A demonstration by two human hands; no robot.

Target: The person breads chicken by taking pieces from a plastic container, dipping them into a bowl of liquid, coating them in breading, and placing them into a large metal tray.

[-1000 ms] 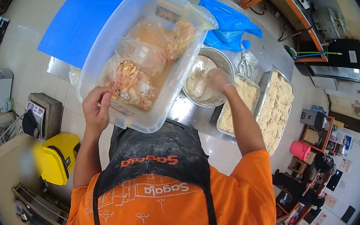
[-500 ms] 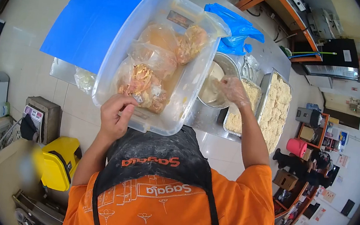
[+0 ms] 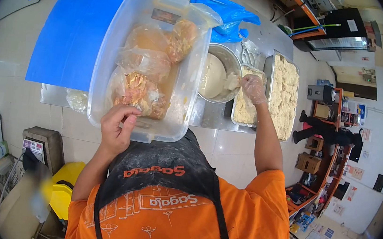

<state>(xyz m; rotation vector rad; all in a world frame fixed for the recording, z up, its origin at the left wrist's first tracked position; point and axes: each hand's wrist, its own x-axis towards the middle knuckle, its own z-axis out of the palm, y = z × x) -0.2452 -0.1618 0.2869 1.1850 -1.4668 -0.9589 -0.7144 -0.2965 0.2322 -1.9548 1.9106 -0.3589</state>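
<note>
My right hand (image 3: 253, 89), in a clear plastic glove, pinches a pale, batter-coated piece (image 3: 232, 81) at the right rim of a metal pot (image 3: 238, 68). Off-white batter (image 3: 214, 77) fills the pot's bottom. My left hand (image 3: 118, 128) is bare, closed over the near edge of a translucent plastic tub (image 3: 186, 114). Its fingertips pinch the edge of a clear plastic bag (image 3: 116, 82) holding raw, yellowish-pink meat pieces (image 3: 134, 89). More bagged meat (image 3: 181, 40) lies farther back in the tub, with some cloudy liquid around it.
Right of the pot are a small tray (image 3: 244, 111) and a larger tray (image 3: 283, 92) of crumbly, pale coating. Scissors (image 3: 247, 55) and a blue plastic bag (image 3: 226, 17) lie behind the pot. A blue board (image 3: 87, 22) is at the left. A person in dark clothes (image 3: 325, 131) stands far right.
My right hand has moved from over the batter to the pot's right rim, with the coated piece now showing in its fingers. My left hand stays at the bag. The whole view has shifted.
</note>
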